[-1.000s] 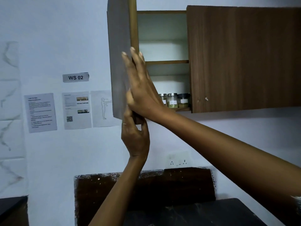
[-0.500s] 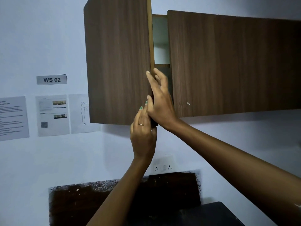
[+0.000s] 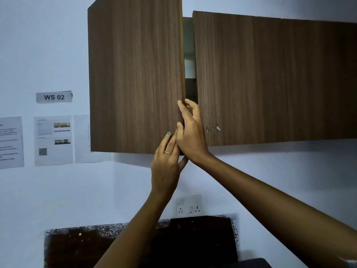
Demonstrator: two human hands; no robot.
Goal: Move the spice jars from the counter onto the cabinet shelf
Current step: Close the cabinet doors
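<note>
A: Since a moment ago the left cabinet door (image 3: 135, 74) has swung nearly shut; only a narrow gap remains between it and the right door (image 3: 270, 78), and the spice jars that showed on the shelf are now hidden behind the wood.

B: And the hands?

A: The left hand (image 3: 167, 165) lies against the door's lower corner, fingers straight on the face, thumb tucked under the bottom edge. The right hand (image 3: 191, 132) sits just above it at the door's free edge, fingertips loosely curled around that edge into the gap.

B: So the risk is a pinch?

A: I'd say so. If the door closes fully while those right fingertips stay in the gap, they get caught between the door's edge and the cabinet. A hard push could also slam it and rattle the jars inside.

B: What else is around the door?

A: Left of it, a "WS 02" label (image 3: 54, 97) and printed sheets (image 3: 53, 140) on the wall. Below it, a wall socket (image 3: 190, 206), then the dark worktop (image 3: 251, 263) and its speckled backsplash (image 3: 96, 228). Nothing blocks the door's swing but the right hand itself.
</note>
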